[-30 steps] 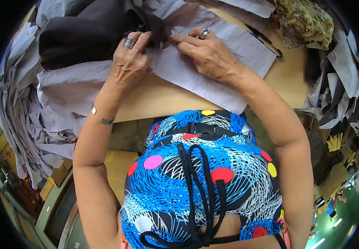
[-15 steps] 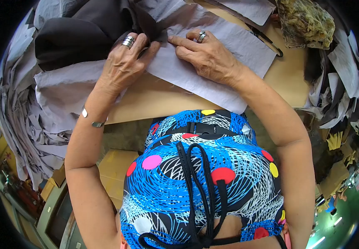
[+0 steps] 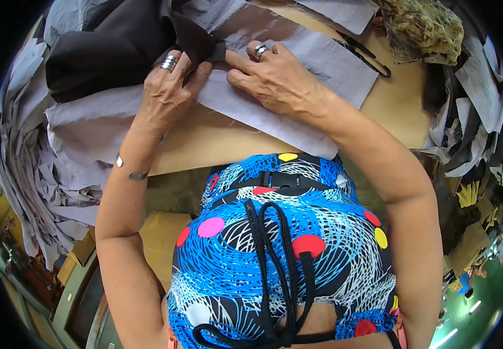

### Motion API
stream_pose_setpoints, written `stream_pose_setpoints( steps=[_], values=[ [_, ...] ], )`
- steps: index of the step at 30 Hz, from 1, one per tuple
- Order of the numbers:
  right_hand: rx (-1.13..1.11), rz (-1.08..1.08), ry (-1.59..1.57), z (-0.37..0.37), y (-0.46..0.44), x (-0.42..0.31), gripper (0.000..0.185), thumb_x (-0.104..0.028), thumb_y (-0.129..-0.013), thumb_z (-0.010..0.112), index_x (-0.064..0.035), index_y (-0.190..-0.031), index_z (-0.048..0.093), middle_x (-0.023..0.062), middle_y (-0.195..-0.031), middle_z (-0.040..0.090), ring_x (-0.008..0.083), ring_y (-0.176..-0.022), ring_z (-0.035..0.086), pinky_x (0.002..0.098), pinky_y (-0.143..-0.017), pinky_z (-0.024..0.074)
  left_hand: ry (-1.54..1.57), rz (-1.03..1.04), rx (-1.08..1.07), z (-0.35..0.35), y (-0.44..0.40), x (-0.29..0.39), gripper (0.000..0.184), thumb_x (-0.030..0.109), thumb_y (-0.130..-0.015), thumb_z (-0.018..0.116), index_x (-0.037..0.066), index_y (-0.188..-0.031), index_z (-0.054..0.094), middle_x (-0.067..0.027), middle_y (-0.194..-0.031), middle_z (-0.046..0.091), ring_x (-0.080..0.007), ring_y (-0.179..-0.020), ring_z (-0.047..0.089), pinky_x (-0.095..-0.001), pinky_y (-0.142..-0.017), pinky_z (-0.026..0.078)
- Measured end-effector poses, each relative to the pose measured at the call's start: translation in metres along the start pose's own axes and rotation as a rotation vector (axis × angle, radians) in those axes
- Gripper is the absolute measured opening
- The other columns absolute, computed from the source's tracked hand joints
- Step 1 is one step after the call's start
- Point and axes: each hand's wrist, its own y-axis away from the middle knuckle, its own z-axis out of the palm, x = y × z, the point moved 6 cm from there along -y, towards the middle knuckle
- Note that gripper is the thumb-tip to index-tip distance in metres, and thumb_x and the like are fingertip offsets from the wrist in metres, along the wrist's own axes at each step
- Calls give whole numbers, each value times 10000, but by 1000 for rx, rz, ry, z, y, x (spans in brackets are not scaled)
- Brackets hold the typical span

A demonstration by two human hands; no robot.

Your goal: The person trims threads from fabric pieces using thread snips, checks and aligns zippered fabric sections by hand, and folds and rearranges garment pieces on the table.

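Observation:
A bunched dark brown cloth (image 3: 106,52) lies at the upper left, on top of a pale lilac-grey cloth (image 3: 321,61) with a frayed edge. My left hand (image 3: 169,87), wearing stacked rings, has its fingers curled into a fold of the dark cloth; its fingertips are partly hidden there. Close beside it, my right hand (image 3: 280,78) rests over the pale cloth, middle fingers bent. The tip of its index finger meets the narrow end of the dark cloth, and its thumb lies lower, against the pale cloth.
Tan board (image 3: 216,136) shows under the cloths. A black looped handle (image 3: 373,61) sits at the pale cloth's right edge, near a rough yellow-brown lump (image 3: 423,32). Grey cloth pieces hang in heaps at left (image 3: 25,151) and right (image 3: 484,110).
Both hands have shifted slightly left, along with the end of the dark cloth. The whole view has moved a little as well.

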Motion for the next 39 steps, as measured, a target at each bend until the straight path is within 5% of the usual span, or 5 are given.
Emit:
stream_pose_setpoints(
  steps=[10, 16, 25, 34, 39],
  values=[
    [17, -3, -19, -1, -1, 0, 93, -215, -800, 532, -168, -870, 572, 8, -992, 522, 208, -984, 558, 370, -641, 433, 181, -237, -39, 8, 7, -10, 291, 84, -716, 646, 119, -1004, 646, -67, -849, 496, -221, -772, 544, -335, -600, 487],
    [-13, 3, 111, -2, -8, -13, 107, -208, -805, 529, -149, -884, 572, 31, -987, 539, 194, -993, 558, 368, -651, 446, 43, 14, -6, 1, 4, 0, 301, 80, -724, 640, 140, -1019, 650, -63, -839, 489, -219, -772, 539, -336, -619, 488],
    [127, -29, -22, -20, 27, -4, 99, -173, -746, 534, -117, -826, 547, 57, -1032, 573, 202, -884, 581, 313, -747, 463, 52, -98, 5, -7, 1, 0, 277, 61, -686, 585, 136, -946, 644, -56, -831, 473, -208, -764, 531, -324, -621, 485],
    [98, 87, 8, -4, -2, -12, 123, -212, -811, 515, -133, -884, 574, 35, -945, 573, 195, -904, 591, 354, -704, 421, 36, -223, -307, -27, -8, 2, 478, -4, -644, 590, 170, -1088, 625, -90, -1086, 550, -262, -894, 563, -350, -733, 487],
    [196, 55, -54, 2, 0, -8, 159, -177, -765, 529, -96, -888, 589, 65, -982, 585, 212, -867, 587, 330, -730, 438, 411, -386, -42, -61, -26, 24, 420, 13, -717, 569, 105, -1124, 603, -141, -1178, 555, -296, -1024, 555, -373, -872, 451]
  ],
)
